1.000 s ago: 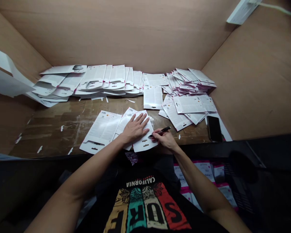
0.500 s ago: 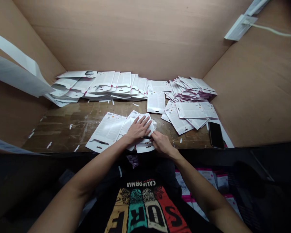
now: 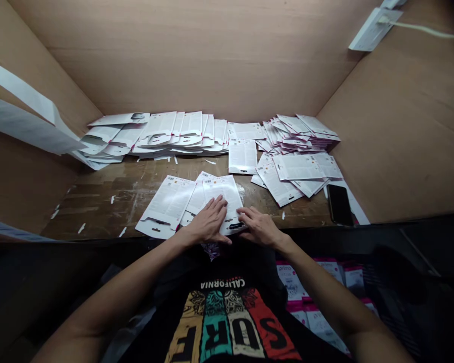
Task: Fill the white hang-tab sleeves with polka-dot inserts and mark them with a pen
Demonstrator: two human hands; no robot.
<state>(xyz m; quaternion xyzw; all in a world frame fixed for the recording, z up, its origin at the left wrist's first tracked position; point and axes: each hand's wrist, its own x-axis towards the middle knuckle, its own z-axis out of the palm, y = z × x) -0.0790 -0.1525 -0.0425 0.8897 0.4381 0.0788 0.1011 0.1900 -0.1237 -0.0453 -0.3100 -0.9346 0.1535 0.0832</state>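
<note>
My left hand (image 3: 211, 221) lies on the lower left part of a white printed cardboard sleeve (image 3: 227, 194), with its fingers stretched out and thumb apart. My right hand (image 3: 260, 227) is at the sleeve's lower right corner, fingers bent around a slim black pen-like tool (image 3: 236, 226). The tool lies across the sleeve's bottom flap, near the hang slot; its far end is hidden in my right hand. Under this sleeve is another white sleeve (image 3: 196, 201), partly covered. Left of them a third sleeve (image 3: 166, 201) lies with its slotted flap toward me.
Overlapping white sleeves (image 3: 162, 126) line the back wall. More sleeves (image 3: 295, 131) are heaped at the back right. A black phone (image 3: 339, 204) lies at the right edge. Paper scraps (image 3: 112, 199) dot the wooden table (image 3: 98, 186). White strips (image 3: 26, 121) hang at left; pink-and-white packs (image 3: 318, 322) are below.
My left hand has slid down and toward me from the sleeve's middle. My right hand has moved slightly right and down with the black tool, its fingers looser than before.
</note>
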